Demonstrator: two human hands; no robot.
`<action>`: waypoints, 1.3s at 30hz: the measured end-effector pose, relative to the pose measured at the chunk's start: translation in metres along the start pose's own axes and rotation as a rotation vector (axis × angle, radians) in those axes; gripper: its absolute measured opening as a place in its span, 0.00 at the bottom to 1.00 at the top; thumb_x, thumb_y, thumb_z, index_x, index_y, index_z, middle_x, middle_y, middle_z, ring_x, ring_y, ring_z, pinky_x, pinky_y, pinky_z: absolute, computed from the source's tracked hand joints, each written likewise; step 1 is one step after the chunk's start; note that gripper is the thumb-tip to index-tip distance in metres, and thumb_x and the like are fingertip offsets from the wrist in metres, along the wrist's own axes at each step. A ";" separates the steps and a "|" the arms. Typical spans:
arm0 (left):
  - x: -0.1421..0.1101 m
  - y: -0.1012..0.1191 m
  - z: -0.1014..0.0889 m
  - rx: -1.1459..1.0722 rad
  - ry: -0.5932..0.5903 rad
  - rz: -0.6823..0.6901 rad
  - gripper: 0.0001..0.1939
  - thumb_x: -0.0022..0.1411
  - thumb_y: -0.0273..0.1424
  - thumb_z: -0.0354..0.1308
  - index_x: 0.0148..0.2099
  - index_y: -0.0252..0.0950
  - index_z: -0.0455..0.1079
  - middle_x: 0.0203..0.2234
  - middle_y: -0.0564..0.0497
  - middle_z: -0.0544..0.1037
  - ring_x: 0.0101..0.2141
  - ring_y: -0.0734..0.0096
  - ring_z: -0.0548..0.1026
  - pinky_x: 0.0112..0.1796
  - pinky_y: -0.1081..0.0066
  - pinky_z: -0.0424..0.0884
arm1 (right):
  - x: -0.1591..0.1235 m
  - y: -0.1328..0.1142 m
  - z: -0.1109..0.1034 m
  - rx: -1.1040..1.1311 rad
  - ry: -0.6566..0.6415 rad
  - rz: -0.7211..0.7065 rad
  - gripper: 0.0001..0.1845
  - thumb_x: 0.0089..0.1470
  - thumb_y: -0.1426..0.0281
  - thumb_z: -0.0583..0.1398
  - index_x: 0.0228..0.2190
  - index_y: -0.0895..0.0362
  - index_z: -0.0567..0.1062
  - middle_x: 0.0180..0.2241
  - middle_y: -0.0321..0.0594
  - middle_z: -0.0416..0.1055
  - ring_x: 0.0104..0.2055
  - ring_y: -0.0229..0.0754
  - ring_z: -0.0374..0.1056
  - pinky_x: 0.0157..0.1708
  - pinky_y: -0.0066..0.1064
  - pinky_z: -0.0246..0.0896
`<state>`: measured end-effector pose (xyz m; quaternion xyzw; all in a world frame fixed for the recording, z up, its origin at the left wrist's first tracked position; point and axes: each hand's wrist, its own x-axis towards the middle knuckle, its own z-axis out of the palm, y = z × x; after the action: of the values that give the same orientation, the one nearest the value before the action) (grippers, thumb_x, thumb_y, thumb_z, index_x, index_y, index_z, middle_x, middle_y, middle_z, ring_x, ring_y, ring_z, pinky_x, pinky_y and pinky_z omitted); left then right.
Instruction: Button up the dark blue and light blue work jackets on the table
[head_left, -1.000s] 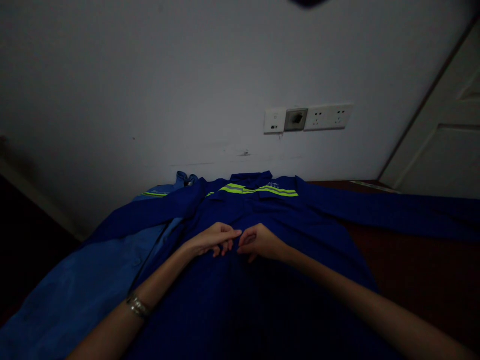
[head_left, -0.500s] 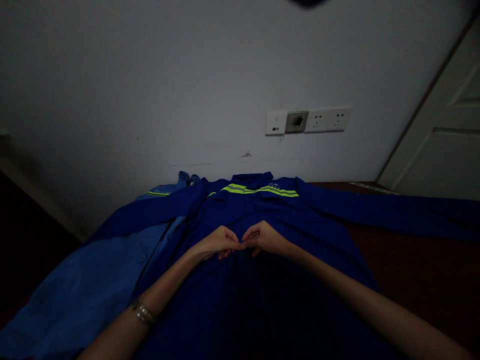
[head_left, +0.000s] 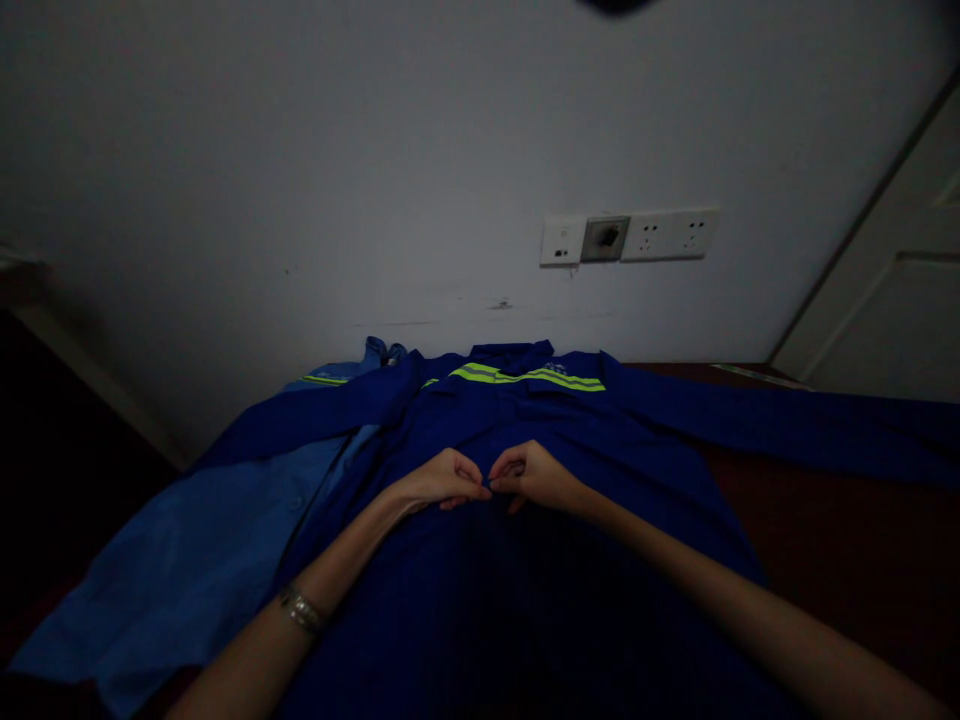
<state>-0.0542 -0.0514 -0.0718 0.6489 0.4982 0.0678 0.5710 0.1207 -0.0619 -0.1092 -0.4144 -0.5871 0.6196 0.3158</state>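
Note:
A dark blue work jacket (head_left: pixel 525 600) with yellow-green reflective stripes (head_left: pixel 525 377) lies spread out flat in front of me, its sleeves stretched to both sides. My left hand (head_left: pixel 439 481) and my right hand (head_left: pixel 532 476) meet at the middle of the jacket's chest. Both have the fingers curled in a pinch on the jacket's front edge. A metal bracelet (head_left: pixel 301 609) sits on my left wrist.
A lighter blue garment (head_left: pixel 195 560) lies under the jacket on the left. The dark wooden table (head_left: pixel 825 540) shows on the right. A white wall (head_left: pixel 300 200) with a row of sockets (head_left: pixel 628 237) stands behind; a door (head_left: pixel 900 300) is at the right.
Both hands moved slightly up the jacket's chest and closed together into a pinch on the front edge. The view shifted a little.

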 end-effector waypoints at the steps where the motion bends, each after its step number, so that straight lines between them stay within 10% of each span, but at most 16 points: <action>1: 0.000 -0.001 -0.001 0.010 -0.016 0.002 0.15 0.41 0.38 0.63 0.21 0.32 0.64 0.10 0.60 0.61 0.11 0.85 0.55 0.14 0.80 0.47 | -0.001 0.000 0.001 0.002 -0.006 0.001 0.08 0.37 0.72 0.63 0.24 0.63 0.73 0.18 0.33 0.67 0.20 0.32 0.64 0.17 0.25 0.67; 15: -0.022 -0.001 0.010 -0.110 0.040 -0.091 0.18 0.41 0.41 0.63 0.25 0.30 0.67 0.15 0.52 0.72 0.19 0.73 0.72 0.19 0.77 0.66 | -0.006 -0.007 0.006 0.041 0.048 0.055 0.07 0.36 0.74 0.63 0.23 0.63 0.72 0.17 0.32 0.66 0.20 0.33 0.64 0.17 0.26 0.66; 22: -0.020 -0.006 0.028 -0.139 0.263 -0.004 0.17 0.40 0.39 0.63 0.23 0.30 0.65 0.12 0.57 0.66 0.14 0.79 0.65 0.14 0.78 0.64 | -0.006 -0.006 0.006 0.033 0.053 0.023 0.07 0.36 0.73 0.63 0.23 0.63 0.73 0.17 0.33 0.67 0.21 0.33 0.65 0.18 0.25 0.66; 30: -0.027 -0.008 0.033 -0.201 0.238 0.011 0.15 0.41 0.37 0.63 0.25 0.31 0.64 0.11 0.59 0.65 0.13 0.80 0.64 0.11 0.80 0.59 | -0.020 -0.014 0.012 -0.147 0.126 -0.064 0.04 0.41 0.75 0.59 0.25 0.63 0.72 0.17 0.33 0.65 0.18 0.32 0.63 0.17 0.25 0.64; 39: -0.038 -0.018 0.044 -0.283 0.335 0.080 0.15 0.45 0.38 0.60 0.28 0.31 0.65 0.11 0.58 0.64 0.13 0.78 0.64 0.12 0.79 0.60 | -0.030 -0.012 0.019 -0.610 0.222 -0.427 0.06 0.44 0.76 0.57 0.27 0.60 0.74 0.27 0.40 0.72 0.28 0.35 0.67 0.29 0.25 0.61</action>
<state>-0.0537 -0.1111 -0.0832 0.5613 0.5457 0.2663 0.5624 0.1171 -0.0958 -0.0938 -0.4225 -0.7796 0.2882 0.3614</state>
